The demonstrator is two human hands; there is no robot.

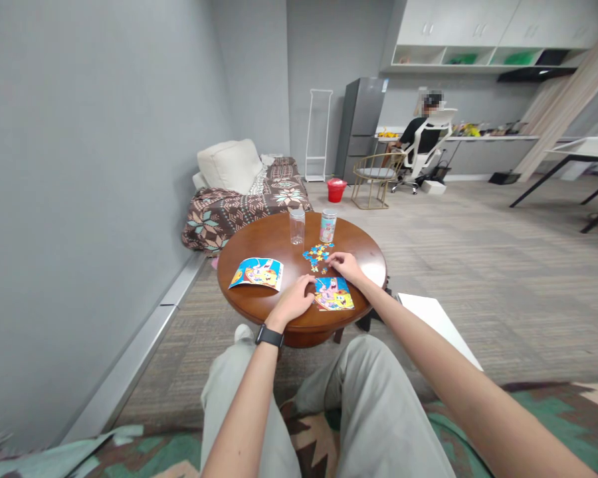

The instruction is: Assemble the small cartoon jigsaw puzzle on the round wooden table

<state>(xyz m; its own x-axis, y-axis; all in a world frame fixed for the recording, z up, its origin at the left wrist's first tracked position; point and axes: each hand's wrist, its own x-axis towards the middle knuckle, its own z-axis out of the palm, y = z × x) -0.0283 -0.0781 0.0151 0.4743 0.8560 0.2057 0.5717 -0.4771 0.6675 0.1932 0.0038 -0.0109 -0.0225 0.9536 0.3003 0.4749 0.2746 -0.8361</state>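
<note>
A partly overlapped square jigsaw puzzle (335,295) with yellow and pink cartoon figures on blue lies near the table's front edge. My left hand (295,300) rests at its left side, thumb and fingers apart, touching the edge. Just beyond the puzzle, loose jigsaw pieces (317,253) are scattered in a small heap. My right hand (347,265) is at the heap's right side with bent fingertips drawn together; whatever they pinch is too small to make out. A curled picture sheet (257,273) with the same cartoon design lies to the left.
On the round brown table (259,236), a clear jar (298,228) and a printed canister (327,227) stand behind the pieces. A covered sofa (244,206) is beyond. Farther back are a red bucket (335,191), a wire chair (376,174) and a seated person (414,133).
</note>
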